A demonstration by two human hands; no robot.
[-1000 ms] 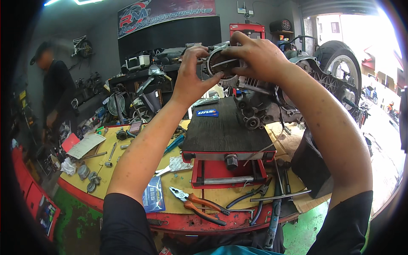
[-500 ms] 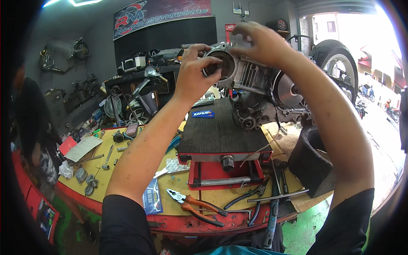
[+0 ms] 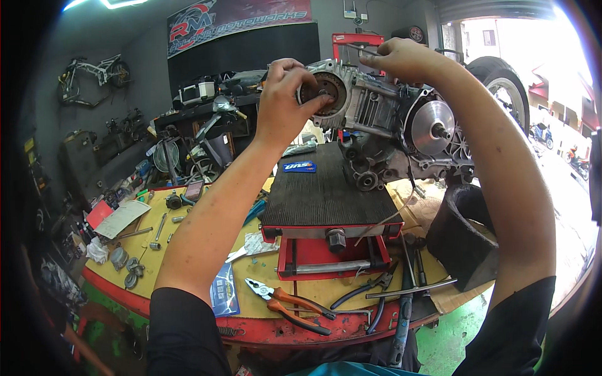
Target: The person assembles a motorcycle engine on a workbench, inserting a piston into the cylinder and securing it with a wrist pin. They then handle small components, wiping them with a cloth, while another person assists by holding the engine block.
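A scooter engine (image 3: pixel 376 113) lies tilted above a black ribbed lift platform (image 3: pixel 329 188). At its left end, the round cylinder head opening shows a dark toothed cam sprocket (image 3: pixel 332 94). My left hand (image 3: pixel 285 97) is closed on the sprocket, thumb across its face and fingers curled at its left edge. Above the engine's upper side, my right hand (image 3: pixel 401 59) pinches a thin dark rod-like tool (image 3: pixel 364 49); its kind is unclear. A shiny metal disc (image 3: pixel 433 127) faces me below my right forearm.
Orange-handled pliers (image 3: pixel 288 306), blue-handled pliers (image 3: pixel 370 294) and a T-handle bar (image 3: pixel 411 288) lie at the bench's front. A black cylindrical sleeve (image 3: pixel 461 241) stands right. Sockets and small parts lie left on the yellow bench top (image 3: pixel 194 235). A wheel (image 3: pixel 505 94) stands behind the engine.
My right hand has moved right and slightly down, and the thin tool now shows in it. My left thumb has shifted on the sprocket. The person at the far left has mostly left view.
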